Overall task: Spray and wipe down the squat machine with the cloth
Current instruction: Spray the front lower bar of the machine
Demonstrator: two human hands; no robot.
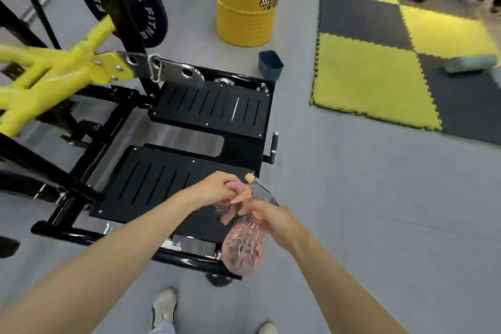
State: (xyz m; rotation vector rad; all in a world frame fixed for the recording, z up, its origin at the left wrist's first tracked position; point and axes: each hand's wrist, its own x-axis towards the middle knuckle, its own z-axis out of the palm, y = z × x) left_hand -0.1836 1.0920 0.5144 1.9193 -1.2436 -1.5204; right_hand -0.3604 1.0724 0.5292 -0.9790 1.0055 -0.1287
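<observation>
The squat machine has two black slotted foot plates point(211, 106) on a black frame, with a yellow lever arm point(54, 68) at the left. In front of the near plate I hold a clear pink spray bottle point(244, 249) tilted, body downward. My right hand point(271, 218) grips its neck. My left hand point(217, 190) is closed on the orange spray head point(248, 179) at the top. A small patterned grey scrap point(219, 207) shows under my left hand; I cannot tell whether it is the cloth.
A dark weight plate point(130, 3) hangs on the machine at the upper left. A yellow barrel point(246, 0) and a small blue bin point(270, 64) stand behind the plates. Yellow and black foam mats point(379, 76) lie to the right. My shoes point(164, 306) are on grey floor.
</observation>
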